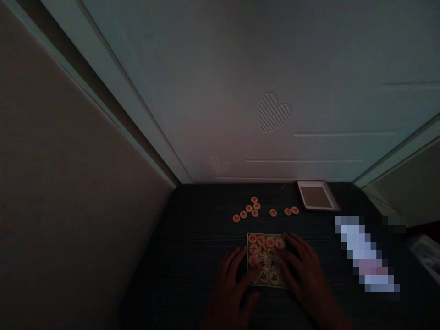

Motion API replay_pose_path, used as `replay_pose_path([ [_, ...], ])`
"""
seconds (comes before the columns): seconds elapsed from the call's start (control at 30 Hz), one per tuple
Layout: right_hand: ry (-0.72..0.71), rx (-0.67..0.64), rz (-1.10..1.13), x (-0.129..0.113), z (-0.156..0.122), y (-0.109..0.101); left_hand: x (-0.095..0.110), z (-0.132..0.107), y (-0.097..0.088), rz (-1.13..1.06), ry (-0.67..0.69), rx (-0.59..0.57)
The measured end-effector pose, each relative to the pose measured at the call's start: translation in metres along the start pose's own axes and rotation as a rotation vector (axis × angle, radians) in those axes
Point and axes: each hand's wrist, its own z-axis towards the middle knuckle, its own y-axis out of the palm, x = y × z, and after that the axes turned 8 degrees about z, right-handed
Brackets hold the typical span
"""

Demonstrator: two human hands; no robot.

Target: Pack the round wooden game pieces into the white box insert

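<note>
A small square box (249,236) lies on a dark surface and is filled with round wooden game discs (261,241) marked in red and black. My left hand (230,284) rests beside the box's left edge, fingers spread and lying flat. My right hand (304,270) lies on the box's right side, its fingers apart and touching the discs near the edge. Neither hand grips anything that I can see. The scene is very dim.
Several loose discs (254,207) lie scattered beyond the box. The box lid (316,196) sits at the back right. A blurred-out white object (366,256) lies to the right. A white door with heart shapes (274,111) stands behind; a wall runs along the left.
</note>
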Motion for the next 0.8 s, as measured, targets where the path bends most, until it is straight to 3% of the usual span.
replay_pose_path([
  [0.3,0.085,0.058,0.120,0.010,-0.005,0.001,-0.011,-0.002,-0.005,-0.056,0.010,0.035],
  [0.47,0.190,0.183,0.147,0.019,-0.021,-0.006,-0.035,0.050,-0.016,-0.088,-0.133,0.109],
  [0.53,0.222,0.218,0.144,0.024,-0.028,-0.008,-0.050,0.078,-0.012,-0.075,-0.203,0.158],
  [0.63,0.250,0.248,0.150,0.029,-0.033,-0.010,-0.071,0.109,-0.002,-0.059,-0.228,0.123],
  [0.73,0.287,0.266,0.171,0.029,-0.032,-0.011,-0.081,0.116,0.000,-0.076,-0.249,0.111],
  [0.8,0.312,0.266,0.186,0.028,-0.030,-0.012,-0.075,0.108,-0.007,-0.126,-0.288,0.148],
])
